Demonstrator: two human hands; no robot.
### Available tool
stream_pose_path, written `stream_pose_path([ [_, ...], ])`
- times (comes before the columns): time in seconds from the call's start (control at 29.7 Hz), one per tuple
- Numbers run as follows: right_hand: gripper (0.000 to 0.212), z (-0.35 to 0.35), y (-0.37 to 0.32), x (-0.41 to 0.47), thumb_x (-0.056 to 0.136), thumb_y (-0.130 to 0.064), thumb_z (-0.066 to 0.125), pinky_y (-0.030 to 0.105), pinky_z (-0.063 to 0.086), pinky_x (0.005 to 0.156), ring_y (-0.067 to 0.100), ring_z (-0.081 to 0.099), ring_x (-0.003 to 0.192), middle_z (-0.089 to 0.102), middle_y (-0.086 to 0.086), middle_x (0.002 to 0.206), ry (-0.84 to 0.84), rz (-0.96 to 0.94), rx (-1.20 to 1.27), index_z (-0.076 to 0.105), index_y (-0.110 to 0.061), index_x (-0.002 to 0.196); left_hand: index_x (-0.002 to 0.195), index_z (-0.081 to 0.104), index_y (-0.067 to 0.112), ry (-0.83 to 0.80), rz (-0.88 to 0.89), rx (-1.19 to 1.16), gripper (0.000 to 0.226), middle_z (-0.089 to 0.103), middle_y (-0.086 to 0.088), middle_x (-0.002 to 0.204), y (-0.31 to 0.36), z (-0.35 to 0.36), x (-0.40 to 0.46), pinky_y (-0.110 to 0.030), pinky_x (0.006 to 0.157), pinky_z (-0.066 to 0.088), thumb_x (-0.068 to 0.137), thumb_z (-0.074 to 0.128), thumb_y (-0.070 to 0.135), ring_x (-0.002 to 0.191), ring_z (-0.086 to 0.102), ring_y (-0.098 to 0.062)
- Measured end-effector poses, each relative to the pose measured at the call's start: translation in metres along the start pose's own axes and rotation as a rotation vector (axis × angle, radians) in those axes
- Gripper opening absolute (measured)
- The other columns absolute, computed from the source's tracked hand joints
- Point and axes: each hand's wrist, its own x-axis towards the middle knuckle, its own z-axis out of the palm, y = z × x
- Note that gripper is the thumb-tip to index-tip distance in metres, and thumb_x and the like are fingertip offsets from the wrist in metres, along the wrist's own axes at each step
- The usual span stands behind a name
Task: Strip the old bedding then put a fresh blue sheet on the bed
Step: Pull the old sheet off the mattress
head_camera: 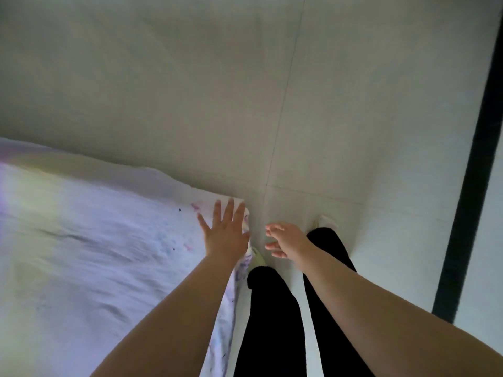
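The bed fills the lower left, covered by a pale white sheet (89, 240) with small pink and dark marks near its corner. My left hand (226, 232) lies flat on that corner with fingers spread and straight. My right hand (283, 239) hovers in the air just right of the corner, fingers loosely curved, holding nothing. A patterned edge of the sheet hangs down the bed's side (231, 295). No blue sheet is in view.
Pale tiled floor (272, 91) spreads beyond the bed and to the right. My legs in black trousers (272, 322) and light shoes stand beside the bed's edge. A dark vertical strip (471, 172) runs along the right.
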Motion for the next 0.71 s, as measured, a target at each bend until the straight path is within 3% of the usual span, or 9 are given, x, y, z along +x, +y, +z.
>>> stream_pose_path([
  [0.1, 0.031, 0.019, 0.023, 0.038, 0.103, -0.024, 0.035, 0.024, 0.049, 0.07, 0.014, 0.06, 0.093, 0.055, -0.002, 0.118, 0.007, -0.064, -0.019, 0.051, -0.018, 0.128, 0.15, 0.019, 0.026, 0.036, 0.116, 0.104, 0.064, 0.023, -0.003, 0.156, -0.005, 0.008, 0.044, -0.053, 0.115, -0.01, 0.095, 0.034, 0.053, 0.147, 0.009, -0.023],
  [0.17, 0.032, 0.031, 0.036, 0.061, 0.103, -0.027, 0.034, 0.033, 0.049, 0.085, 0.017, 0.058, 0.105, 0.057, -0.001, 0.123, 0.034, -0.128, -0.005, 0.052, -0.019, 0.128, 0.136, 0.046, 0.024, 0.023, 0.158, 0.149, 0.06, 0.047, -0.004, 0.139, -0.009, 0.004, 0.065, -0.048, 0.116, 0.005, 0.091, 0.035, 0.061, 0.136, 0.032, -0.023],
  [0.24, 0.032, 0.039, 0.04, 0.079, 0.103, -0.026, 0.034, 0.037, 0.044, 0.098, 0.02, 0.055, 0.116, 0.057, 0.002, 0.128, 0.085, -0.191, 0.003, 0.055, -0.019, 0.126, 0.119, 0.062, 0.025, -0.032, 0.143, 0.157, 0.057, 0.059, -0.003, 0.124, -0.015, -0.007, 0.078, -0.04, 0.104, 0.027, 0.086, 0.037, 0.065, 0.122, 0.046, -0.023],
  [0.27, 0.032, 0.045, 0.04, 0.086, 0.103, -0.024, 0.035, 0.036, 0.041, 0.1, 0.019, 0.053, 0.118, 0.057, 0.002, 0.128, 0.114, -0.212, 0.022, 0.057, -0.019, 0.125, 0.114, 0.065, 0.026, -0.072, 0.124, 0.144, 0.053, 0.061, -0.001, 0.12, -0.02, -0.008, 0.081, -0.037, 0.097, 0.031, 0.084, 0.04, 0.063, 0.118, 0.048, -0.022],
  [0.4, 0.031, 0.064, 0.025, 0.093, 0.103, -0.019, 0.036, 0.031, 0.04, 0.094, 0.021, 0.055, 0.111, 0.06, 0.007, 0.124, 0.079, -0.271, -0.019, 0.06, -0.013, 0.121, 0.106, 0.067, 0.034, -0.169, 0.098, 0.127, 0.047, 0.063, 0.003, 0.111, -0.044, -0.017, 0.056, -0.038, 0.091, 0.034, 0.074, 0.043, 0.06, 0.114, 0.047, -0.02],
  [0.54, 0.045, 0.091, 0.021, 0.09, 0.1, -0.036, 0.041, 0.047, 0.05, 0.083, 0.035, 0.063, 0.083, 0.066, 0.022, 0.092, -0.134, -0.155, -0.213, 0.06, 0.004, 0.106, 0.065, 0.059, 0.04, -0.223, 0.067, -0.007, 0.019, 0.052, 0.005, 0.091, -0.067, -0.031, 0.018, -0.044, 0.098, 0.039, 0.078, 0.048, 0.05, 0.108, 0.045, -0.02],
  [0.61, 0.054, 0.107, 0.021, 0.088, 0.096, -0.05, 0.04, 0.043, 0.051, 0.077, 0.028, 0.06, 0.069, 0.064, 0.017, 0.079, -0.172, -0.048, -0.244, 0.063, -0.001, 0.098, 0.066, 0.059, 0.039, -0.228, 0.081, 0.001, 0.022, 0.055, 0.003, 0.103, -0.079, -0.031, 0.004, -0.047, 0.098, 0.037, 0.08, 0.048, 0.052, 0.111, 0.044, -0.022],
  [0.71, 0.076, 0.124, 0.028, 0.095, 0.078, -0.077, 0.043, 0.031, 0.051, 0.064, 0.026, 0.061, 0.065, 0.065, 0.014, 0.079, -0.079, 0.094, -0.227, 0.06, -0.007, 0.102, 0.071, 0.05, 0.037, -0.242, 0.081, 0.017, 0.021, 0.055, 0.009, 0.12, -0.092, -0.025, -0.007, -0.049, 0.101, 0.033, 0.082, 0.045, 0.055, 0.111, 0.045, -0.02],
])
